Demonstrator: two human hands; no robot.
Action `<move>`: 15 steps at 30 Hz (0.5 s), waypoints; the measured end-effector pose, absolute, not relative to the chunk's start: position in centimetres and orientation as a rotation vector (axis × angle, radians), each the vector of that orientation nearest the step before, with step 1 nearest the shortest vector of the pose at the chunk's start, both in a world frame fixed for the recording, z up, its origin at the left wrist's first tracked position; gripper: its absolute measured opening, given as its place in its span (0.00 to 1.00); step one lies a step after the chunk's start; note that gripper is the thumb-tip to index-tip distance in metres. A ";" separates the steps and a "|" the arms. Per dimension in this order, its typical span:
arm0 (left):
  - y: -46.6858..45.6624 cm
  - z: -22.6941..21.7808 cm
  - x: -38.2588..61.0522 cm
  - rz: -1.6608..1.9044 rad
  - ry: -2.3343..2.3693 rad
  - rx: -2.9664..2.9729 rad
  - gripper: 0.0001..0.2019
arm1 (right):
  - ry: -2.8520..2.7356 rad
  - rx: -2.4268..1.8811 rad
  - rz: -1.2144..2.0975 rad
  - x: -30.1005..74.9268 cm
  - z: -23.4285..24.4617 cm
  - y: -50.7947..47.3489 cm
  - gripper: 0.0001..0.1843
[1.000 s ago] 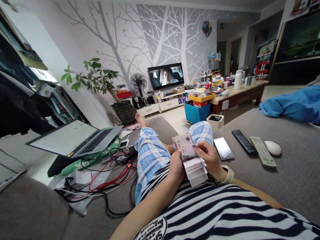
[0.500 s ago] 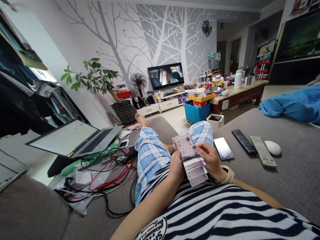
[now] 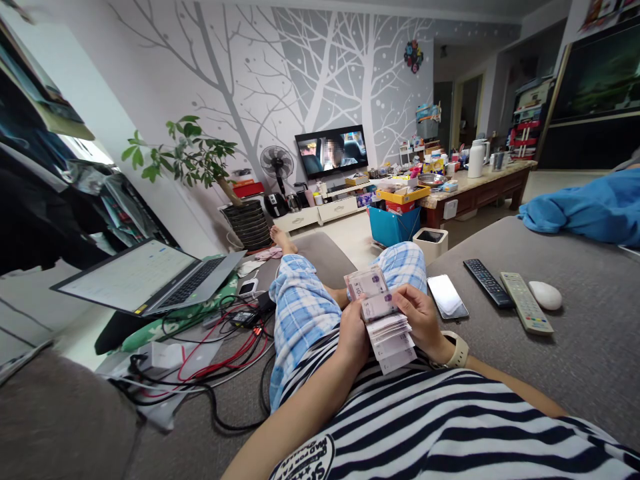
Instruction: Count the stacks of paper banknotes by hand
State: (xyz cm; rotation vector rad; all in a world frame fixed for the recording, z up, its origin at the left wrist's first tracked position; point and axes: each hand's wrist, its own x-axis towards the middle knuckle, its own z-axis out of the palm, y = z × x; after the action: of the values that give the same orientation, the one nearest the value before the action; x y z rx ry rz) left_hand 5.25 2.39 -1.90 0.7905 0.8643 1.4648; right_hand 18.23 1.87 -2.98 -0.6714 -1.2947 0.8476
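Note:
A stack of banknotes point(image 3: 365, 283) is held over my lap, purplish-pink and printed with the figure 5. My left hand point(image 3: 353, 333) is closed around its left side, and several notes fold down below the grip in a fanned layer. The fingers of my right hand point(image 3: 419, 319) pinch the right edge of an upper note, which is bent toward me. A pale watch is on my right wrist. Beneath the notes are my striped shirt and blue checked trousers point(image 3: 303, 300).
Right of my hands on the grey sofa lie a phone point(image 3: 447, 297), a black remote point(image 3: 487, 283), a beige remote point(image 3: 527, 302) and a white mouse point(image 3: 545, 295). To the left are a laptop point(image 3: 150, 277) and tangled cables point(image 3: 235, 353). A cluttered table point(image 3: 480, 187) stands beyond.
The upper note pinched by my right fingers has folded further down toward me, uncovering more of the note beneath. My left hand stays in place.

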 end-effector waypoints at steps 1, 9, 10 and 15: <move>2.4 -1.9 5.3 1.465 0.853 0.771 0.13 | -1.304 -0.663 0.845 18.2 -3.0 1.8 0.19; 2.1 -1.6 5.4 1.456 0.827 0.721 0.17 | -1.206 -0.725 0.815 18.2 -3.3 2.8 0.19; 2.0 -1.5 5.4 1.446 0.822 0.724 0.17 | -1.188 -0.738 0.828 18.2 -3.4 3.0 0.19; 1.9 -1.5 5.4 1.442 0.810 0.726 0.16 | -1.173 -0.776 0.860 18.2 -3.7 3.7 0.19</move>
State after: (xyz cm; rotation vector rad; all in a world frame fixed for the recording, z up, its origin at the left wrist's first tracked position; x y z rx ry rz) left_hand 5.42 1.89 -1.49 0.7259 0.8103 1.4418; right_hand 18.20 3.70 -3.68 -0.7756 -1.1733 0.8602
